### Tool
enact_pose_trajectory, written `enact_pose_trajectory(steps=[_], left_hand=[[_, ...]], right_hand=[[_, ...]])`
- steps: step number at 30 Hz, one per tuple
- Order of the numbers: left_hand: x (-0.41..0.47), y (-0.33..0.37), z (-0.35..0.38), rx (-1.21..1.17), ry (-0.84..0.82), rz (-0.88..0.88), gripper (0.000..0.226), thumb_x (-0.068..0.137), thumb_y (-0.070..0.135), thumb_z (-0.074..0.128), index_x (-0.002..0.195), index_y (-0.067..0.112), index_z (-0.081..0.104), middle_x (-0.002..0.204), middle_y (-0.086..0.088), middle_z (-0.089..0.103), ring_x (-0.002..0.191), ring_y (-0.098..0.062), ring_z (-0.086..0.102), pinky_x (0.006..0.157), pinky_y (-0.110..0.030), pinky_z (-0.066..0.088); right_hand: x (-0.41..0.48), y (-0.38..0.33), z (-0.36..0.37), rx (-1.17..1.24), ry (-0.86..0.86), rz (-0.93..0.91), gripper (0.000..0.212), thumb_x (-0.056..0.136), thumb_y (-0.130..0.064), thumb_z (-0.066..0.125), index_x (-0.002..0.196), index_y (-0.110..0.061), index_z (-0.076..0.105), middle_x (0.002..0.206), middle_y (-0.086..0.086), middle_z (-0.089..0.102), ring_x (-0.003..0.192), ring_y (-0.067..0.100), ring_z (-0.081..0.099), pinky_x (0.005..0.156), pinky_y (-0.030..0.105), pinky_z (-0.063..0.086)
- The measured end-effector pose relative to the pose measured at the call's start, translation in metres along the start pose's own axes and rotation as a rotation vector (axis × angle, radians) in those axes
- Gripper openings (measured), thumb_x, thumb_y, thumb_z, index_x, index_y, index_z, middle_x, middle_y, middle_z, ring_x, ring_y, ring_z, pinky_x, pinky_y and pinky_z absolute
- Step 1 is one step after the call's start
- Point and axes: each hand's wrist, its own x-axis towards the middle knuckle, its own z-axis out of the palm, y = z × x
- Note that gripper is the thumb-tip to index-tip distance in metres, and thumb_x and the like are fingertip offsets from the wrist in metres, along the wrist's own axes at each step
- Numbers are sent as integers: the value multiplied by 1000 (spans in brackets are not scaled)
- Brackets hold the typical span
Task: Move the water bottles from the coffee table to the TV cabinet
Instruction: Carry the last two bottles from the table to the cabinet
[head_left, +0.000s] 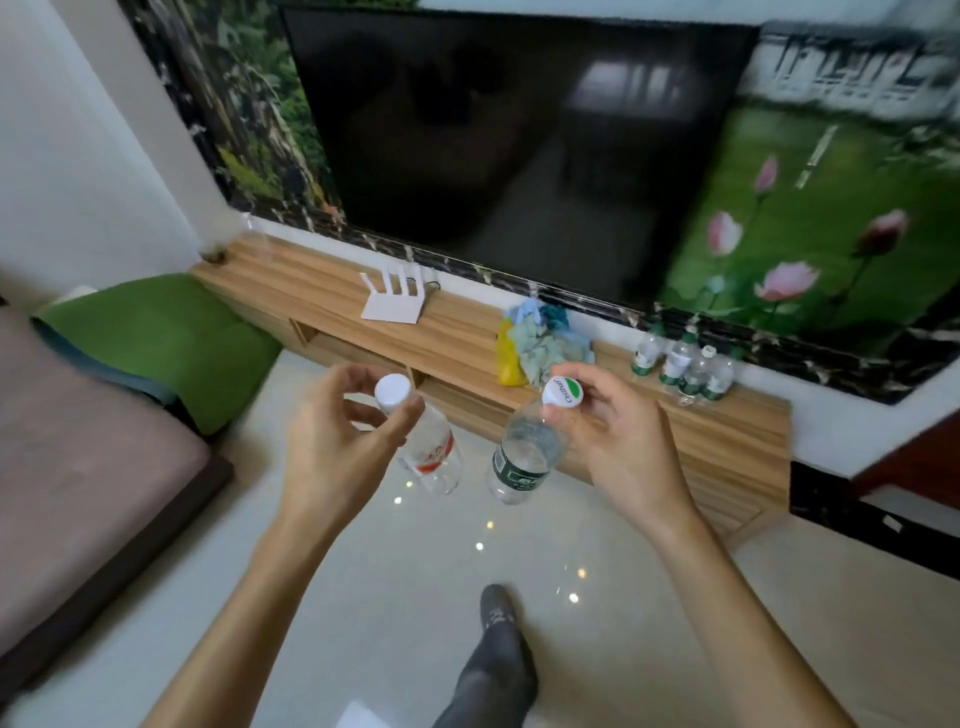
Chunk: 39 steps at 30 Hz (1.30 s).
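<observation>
My left hand (332, 441) grips a clear water bottle with a red label (434, 457) by its white cap, the bottle hanging over the floor. My right hand (618, 441) holds a clear bottle with a dark green label (524, 457) by its white and green cap. Both bottles hang in front of the low wooden TV cabinet (727, 447). Several green-labelled water bottles (685, 366) stand together on the cabinet's right part, below the TV. The coffee table is out of view.
A white router (392, 304) and a yellow bag of crumpled cloth (535, 348) sit on the cabinet. A large dark TV (519, 156) hangs above. A sofa with a green cushion (156, 338) is at left. My dark-socked foot (498, 613) is on the glossy floor.
</observation>
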Motion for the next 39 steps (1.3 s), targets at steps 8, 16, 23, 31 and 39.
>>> enact_pose_trajectory(steps=[8,16,23,31,39], left_hand=[[98,16,147,-102,-232,4,23,73,29,82,87,28,65,84,11,71,70,-18,71,67,-51,60],[169,31,278,-116,-451,-58,35,64,31,86,93,25,69,78,6,74,63,-20,71,62,-50,61],[209,34,381,-66,-612,-84,29,74,19,85,100,16,74,89,-7,77,63,-18,73,63,-39,62],[236,35,505,-100,-688,-258,32,72,5,85,85,27,67,95,-13,71,69,-20,71,57,-27,61],[270,12,641,21,-698,-469,33,59,18,92,85,24,74,97,-5,71,87,-27,72,70,-45,63]], right_hand=[[83,51,-97,-119,155,119,35,85,-5,71,115,-23,68,114,-7,70,102,2,66,90,21,51],[160,88,-175,-294,244,222,30,80,-19,78,104,-34,68,107,-14,70,98,0,65,88,20,51],[209,142,-228,-512,288,311,27,80,-27,78,104,-29,66,101,-9,66,88,9,62,78,37,54],[272,234,-298,-497,281,466,22,85,-29,72,103,-27,59,92,-9,64,84,15,64,73,43,56],[349,333,-359,-442,155,619,27,85,-17,72,106,-28,57,104,-9,56,95,17,63,82,34,56]])
